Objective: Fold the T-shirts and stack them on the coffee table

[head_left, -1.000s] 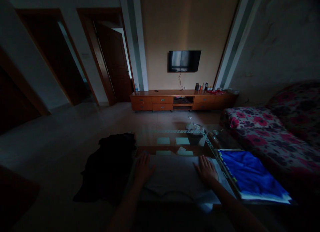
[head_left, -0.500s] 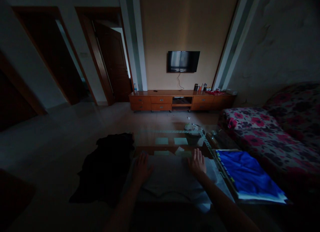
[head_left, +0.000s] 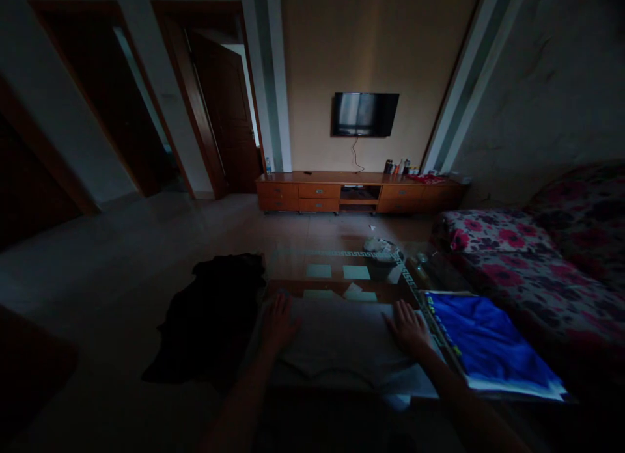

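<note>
A pale grey garment (head_left: 339, 342) lies spread on the glass coffee table (head_left: 293, 274) in front of me; its exact kind is hard to make out in the dim light. On its left side rests my left hand (head_left: 279, 326), open with the fingers spread forward. My right hand (head_left: 409, 328) is also open, lying flat on the garment's right part. To the left, a black cloth (head_left: 212, 319) hangs over the table's edge. A folded blue garment (head_left: 488, 339) with a white edge lies to the right of my right hand.
A floral sofa (head_left: 508, 264) runs along the right. Beyond the table stand a bin (head_left: 383, 254) with a bag in it and a wooden TV cabinet (head_left: 317, 191) holding bottles. A television (head_left: 365, 114) hangs on the wall. Small papers (head_left: 352, 289) show at the table's far part.
My right hand has slid to the right across the grey garment and lowered slightly. The left hand stays about where it was. The view has shifted a little.
</note>
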A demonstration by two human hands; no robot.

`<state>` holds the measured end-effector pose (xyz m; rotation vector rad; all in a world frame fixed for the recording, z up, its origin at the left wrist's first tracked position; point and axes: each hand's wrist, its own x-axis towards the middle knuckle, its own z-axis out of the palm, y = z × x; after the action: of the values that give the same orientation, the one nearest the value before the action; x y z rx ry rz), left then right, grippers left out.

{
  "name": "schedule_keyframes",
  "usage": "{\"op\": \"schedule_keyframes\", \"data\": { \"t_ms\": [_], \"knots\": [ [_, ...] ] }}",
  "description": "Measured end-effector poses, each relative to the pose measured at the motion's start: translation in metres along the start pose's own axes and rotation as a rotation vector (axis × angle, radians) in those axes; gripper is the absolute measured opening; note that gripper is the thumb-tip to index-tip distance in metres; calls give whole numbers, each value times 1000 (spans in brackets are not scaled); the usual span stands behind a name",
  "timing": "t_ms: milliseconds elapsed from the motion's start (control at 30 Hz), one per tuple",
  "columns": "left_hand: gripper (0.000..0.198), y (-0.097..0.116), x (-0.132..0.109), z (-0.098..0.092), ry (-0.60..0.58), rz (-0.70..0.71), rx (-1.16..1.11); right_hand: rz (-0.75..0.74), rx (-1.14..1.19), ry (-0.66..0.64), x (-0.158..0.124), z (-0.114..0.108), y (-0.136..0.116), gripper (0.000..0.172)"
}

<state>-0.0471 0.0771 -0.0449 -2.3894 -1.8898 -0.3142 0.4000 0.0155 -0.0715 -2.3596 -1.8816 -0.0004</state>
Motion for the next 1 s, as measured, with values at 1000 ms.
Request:
{"op": "schedule_keyframes", "data": {
  "t_ms": [1000],
  "knots": [
    [63, 113, -39, 19, -101, 392, -208, -422, 168, -65, -73, -2, -162, 62]
  ]
}}
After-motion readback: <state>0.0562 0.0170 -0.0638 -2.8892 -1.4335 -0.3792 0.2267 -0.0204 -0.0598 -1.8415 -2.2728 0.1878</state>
